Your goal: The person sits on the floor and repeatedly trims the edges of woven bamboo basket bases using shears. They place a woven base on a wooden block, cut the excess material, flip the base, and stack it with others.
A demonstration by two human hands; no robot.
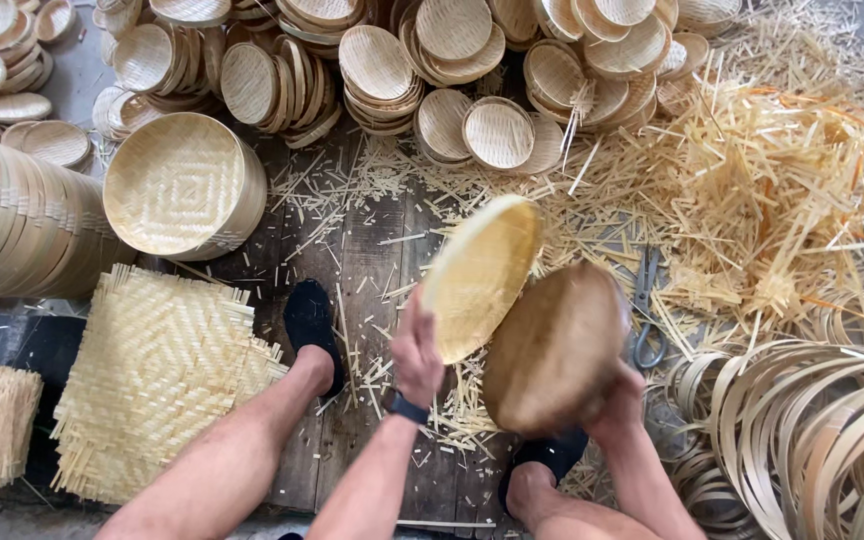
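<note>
Your left hand [417,355] grips the lower edge of a pale woven bamboo tray [480,277], tilted above the plank floor [372,260]. Your right hand [614,400] clasps a darker round form [555,347], probably a wooden mould, just beside it. Scissors [646,310] lie near, among bamboo offcuts [752,190].

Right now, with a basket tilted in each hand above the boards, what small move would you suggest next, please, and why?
Probably ease the pale woven basket in the left hand away from the darker bowl-shaped piece held by the right hand. Their rims sit very close or touching, both tilted, and the stacks of finished baskets lie just ahead.
</note>
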